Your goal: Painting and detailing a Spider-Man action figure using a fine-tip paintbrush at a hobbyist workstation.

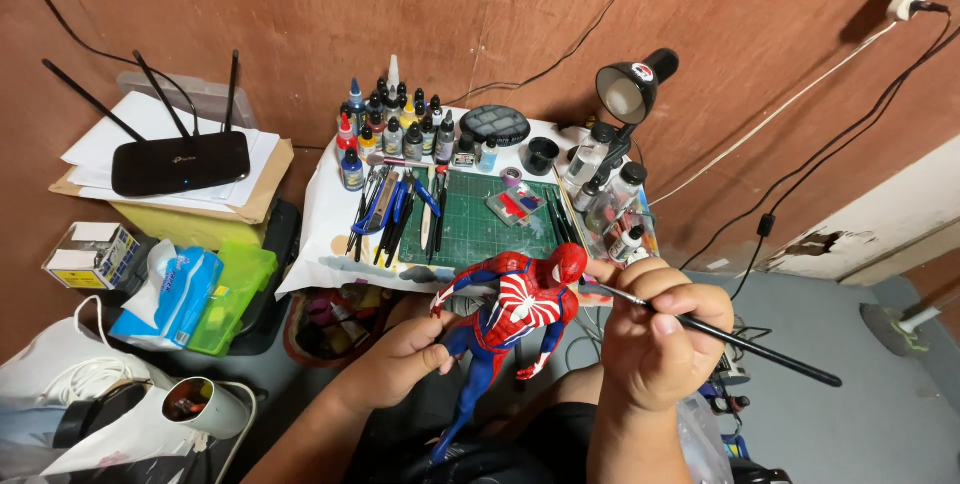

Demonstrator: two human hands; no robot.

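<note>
My left hand (pixel 395 362) grips a red and blue superhero figure (pixel 510 319) by its waist and arm, holding it tilted over my lap. A white spider emblem shows on its chest. My right hand (pixel 660 334) is closed around a thin black paintbrush (pixel 745 344), whose tip touches the figure near its red head. Both hands are in front of a small low table.
A green cutting mat (pixel 470 224) lies on the table with pliers and brushes beside it, several paint bottles (pixel 395 129) behind, and a black desk lamp (pixel 630 94). A black router (pixel 180 159) sits on papers at left. A green box (pixel 230 299) and tissues lie below it.
</note>
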